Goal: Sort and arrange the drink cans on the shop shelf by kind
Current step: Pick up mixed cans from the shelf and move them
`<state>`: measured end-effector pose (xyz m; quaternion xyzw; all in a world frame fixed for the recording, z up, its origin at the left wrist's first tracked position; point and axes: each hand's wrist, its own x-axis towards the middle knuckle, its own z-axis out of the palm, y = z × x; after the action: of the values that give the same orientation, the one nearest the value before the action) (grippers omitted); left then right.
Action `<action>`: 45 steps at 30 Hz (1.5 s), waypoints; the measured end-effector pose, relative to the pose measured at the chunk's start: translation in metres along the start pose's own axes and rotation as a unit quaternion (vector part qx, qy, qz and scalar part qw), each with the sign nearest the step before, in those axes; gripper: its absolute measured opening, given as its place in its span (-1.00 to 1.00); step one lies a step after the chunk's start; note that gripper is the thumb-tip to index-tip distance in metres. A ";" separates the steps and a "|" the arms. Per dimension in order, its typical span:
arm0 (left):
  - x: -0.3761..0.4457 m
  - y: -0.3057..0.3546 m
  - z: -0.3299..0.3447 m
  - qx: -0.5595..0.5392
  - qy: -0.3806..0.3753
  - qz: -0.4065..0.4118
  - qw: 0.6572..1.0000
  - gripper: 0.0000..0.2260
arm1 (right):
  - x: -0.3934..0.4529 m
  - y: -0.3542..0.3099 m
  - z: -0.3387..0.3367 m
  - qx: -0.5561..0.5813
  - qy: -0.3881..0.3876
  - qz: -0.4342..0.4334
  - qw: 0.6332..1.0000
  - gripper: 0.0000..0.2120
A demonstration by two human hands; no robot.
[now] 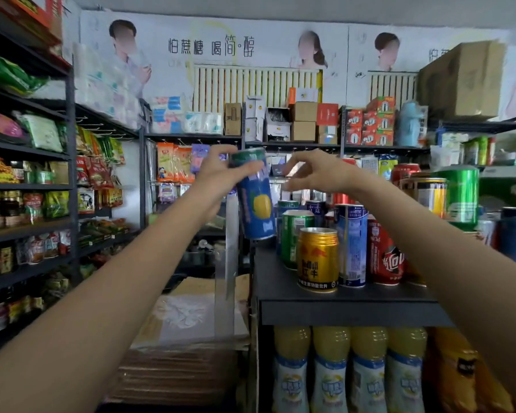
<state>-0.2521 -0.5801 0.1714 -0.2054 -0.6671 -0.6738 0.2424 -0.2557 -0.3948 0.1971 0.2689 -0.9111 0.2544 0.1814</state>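
Dark shop shelf (325, 290) holds mixed cans at four o'clock. The left hand (218, 174) grips a blue lemon can (255, 201) aloft at centre; the right hand (319, 174) hovers beside it, fingers loose, holding nothing.

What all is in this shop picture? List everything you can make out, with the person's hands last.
Blue can with yellow fruit: one, held tilted in the air, left of the dark shelf.
Gold can: one, front of the shelf.
Green can: one, behind the gold can.
Tall blue-white can: one, right of the gold can.
Red can: one, further right.
More cans: several, green, yellow, red, blue, at the back and right; count unclear.
Yellow drink bottles: at least four, below the shelf.
Snack packets: many, mixed colours, left racks.
Cardboard boxes: several, brown and red, top rack.
Left hand: grips the blue can.
Right hand: empty, fingers loosely curled beside the can.
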 end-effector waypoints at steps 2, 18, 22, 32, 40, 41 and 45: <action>0.002 -0.009 0.011 0.111 -0.041 -0.014 0.993 -0.55 | 0.018 0.012 0.005 -0.148 -0.037 0.033 0.988 -0.61; 0.030 -0.077 0.033 0.215 -0.041 -0.086 0.972 -0.47 | 0.050 0.022 0.019 -0.219 -0.109 0.090 0.965 -0.39; 0.035 -0.085 0.040 0.213 -0.049 -0.106 0.970 -0.46 | 0.042 0.019 -0.013 -0.107 0.086 0.062 0.989 -0.29; -0.006 -0.022 0.045 -0.180 -0.056 -0.032 0.982 -0.73 | -0.024 0.015 0.001 0.388 0.280 -0.064 0.876 -0.44; -0.018 0.000 0.026 -0.259 -0.067 -0.049 0.962 -0.70 | -0.043 -0.006 0.018 0.120 0.246 -0.153 0.950 -0.47; -0.019 0.000 0.024 -0.241 -0.061 -0.048 0.967 -0.66 | -0.043 -0.007 0.019 0.091 0.225 -0.153 0.958 -0.46; -0.023 -0.005 0.014 -0.084 -0.046 -0.034 0.995 -0.50 | -0.046 0.001 -0.007 -0.015 0.035 -0.066 0.997 -0.55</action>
<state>-0.2374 -0.5653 0.1540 -0.2327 -0.6251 -0.7254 0.1699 -0.2192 -0.3720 0.1806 0.3169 -0.8880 0.2376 0.2336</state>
